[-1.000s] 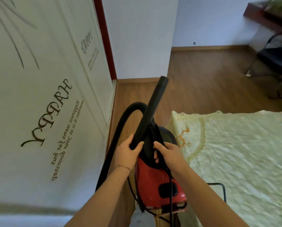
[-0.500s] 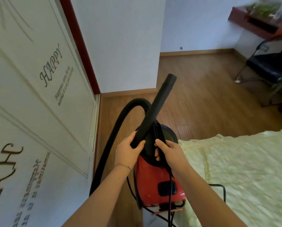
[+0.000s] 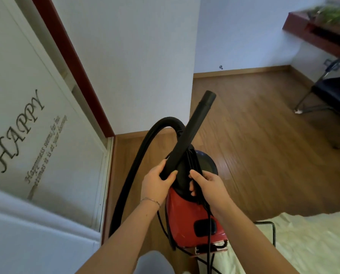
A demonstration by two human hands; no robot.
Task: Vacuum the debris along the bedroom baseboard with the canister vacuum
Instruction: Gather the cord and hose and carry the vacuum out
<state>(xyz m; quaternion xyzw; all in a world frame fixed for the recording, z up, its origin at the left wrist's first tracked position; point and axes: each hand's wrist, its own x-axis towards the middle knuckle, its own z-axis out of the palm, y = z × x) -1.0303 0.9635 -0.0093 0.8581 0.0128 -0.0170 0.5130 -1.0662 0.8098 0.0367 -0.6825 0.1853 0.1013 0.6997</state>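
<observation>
- You are at the very start: no cleaning shows as done, and the whole baseboard run is left.
- Your left hand wraps the lower end of the black wand, fingers curled round it and thumb pressed across the top.
- Your right hand has its fingers curled round the black handle on top of the canister vacuum. The cord runs down from under that hand.
- The red canister hangs in front of you, above the wooden floor, between the wardrobe door and the bed cover. It looks carried, not set down.
- The wand's open end points up and away from the floor, well apart from any baseboard. The hose loops from it down your left side.
- You cannot tell from this view whether the machine is plugged in or running.
- No debris is plain along the baseboard from here; it may be too small to see.
- What is left, as a judgement: set the canister down, lower the wand's end to the floor edge, and work it along the wall.
</observation>
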